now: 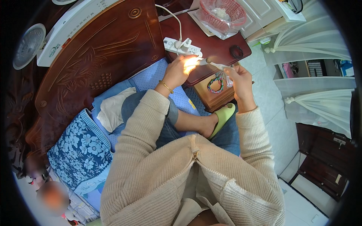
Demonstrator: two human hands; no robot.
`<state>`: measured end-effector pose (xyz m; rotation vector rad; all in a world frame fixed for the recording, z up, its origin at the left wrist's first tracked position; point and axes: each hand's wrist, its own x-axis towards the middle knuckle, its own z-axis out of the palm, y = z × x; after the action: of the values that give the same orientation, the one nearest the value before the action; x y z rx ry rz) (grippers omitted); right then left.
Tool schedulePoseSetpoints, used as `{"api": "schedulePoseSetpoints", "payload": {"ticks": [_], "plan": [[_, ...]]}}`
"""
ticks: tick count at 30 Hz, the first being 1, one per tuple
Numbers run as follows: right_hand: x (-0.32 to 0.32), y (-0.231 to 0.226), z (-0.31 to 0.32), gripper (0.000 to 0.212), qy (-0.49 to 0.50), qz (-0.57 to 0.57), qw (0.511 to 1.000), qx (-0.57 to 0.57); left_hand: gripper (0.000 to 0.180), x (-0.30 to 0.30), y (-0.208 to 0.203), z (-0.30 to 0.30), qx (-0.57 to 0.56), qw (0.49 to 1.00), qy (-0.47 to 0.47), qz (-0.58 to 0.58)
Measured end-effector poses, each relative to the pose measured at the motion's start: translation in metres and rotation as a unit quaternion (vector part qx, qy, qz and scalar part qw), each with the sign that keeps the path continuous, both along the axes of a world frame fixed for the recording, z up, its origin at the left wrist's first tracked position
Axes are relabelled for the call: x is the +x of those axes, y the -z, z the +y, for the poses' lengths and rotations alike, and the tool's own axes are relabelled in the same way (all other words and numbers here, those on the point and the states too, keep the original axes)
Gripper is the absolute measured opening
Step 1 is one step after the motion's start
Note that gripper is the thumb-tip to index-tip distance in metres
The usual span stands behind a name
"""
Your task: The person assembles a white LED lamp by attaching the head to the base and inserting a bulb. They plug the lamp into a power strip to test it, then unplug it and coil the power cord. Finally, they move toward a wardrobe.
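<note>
Nightstand top [220, 43]: dark red-brown, glossy, against the carved wooden headboard [113, 52]; below it, one drawer [203, 90] stands open; pale tiled floor [260, 64] to the right; bed side carries blue bedding [149, 75], with a blue floral cloth [81, 147] and a white cloth [113, 109] on it; far right, two white curtains [298, 39], tied back, with shelves [296, 69] showing between; dark brown door-like panels [320, 143] lower right.

Count on the nightstand: one white power strip [171, 44] with a white cable [178, 22] running up from it; one pink basket [235, 11] in clear plastic; one black ring-shaped band [236, 51]; in the drawer, one multicoloured braided loop [215, 89].

Hands: two, over the nightstand's near edge; right hand [241, 81] pinches one narrow white strip [217, 66], which points at the left hand [180, 71]; left fingers curl in at a bright glow, glare hides what they close on, can't tell the grip; one gold bracelet [166, 86] on the left wrist; one green slipper [225, 118] visible, on a foot, below the drawer.
</note>
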<state>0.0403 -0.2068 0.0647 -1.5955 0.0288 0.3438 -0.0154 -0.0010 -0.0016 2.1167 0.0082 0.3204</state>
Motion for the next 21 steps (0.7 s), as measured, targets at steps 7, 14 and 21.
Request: {"api": "schedulePoseSetpoints", "payload": {"ticks": [7, 14, 21], "plan": [[0.025, 0.003, -0.02, 0.021, -0.061, 0.06, 0.996, -0.005, 0.035, -0.001, 0.008, 0.002, 0.112, 0.993, -0.047, 0.014], [0.031, 0.019, -0.024, 0.023, -0.098, 0.001, 0.99, -0.101, 0.037, -0.001, 0.008, -0.001, 0.238, 0.969, -0.061, -0.007], [0.044, 0.004, -0.019, 0.025, -0.201, 0.014, 0.942, -0.267, 0.039, -0.002, 0.009, -0.002, 0.318, 0.945, -0.071, -0.019]]}}
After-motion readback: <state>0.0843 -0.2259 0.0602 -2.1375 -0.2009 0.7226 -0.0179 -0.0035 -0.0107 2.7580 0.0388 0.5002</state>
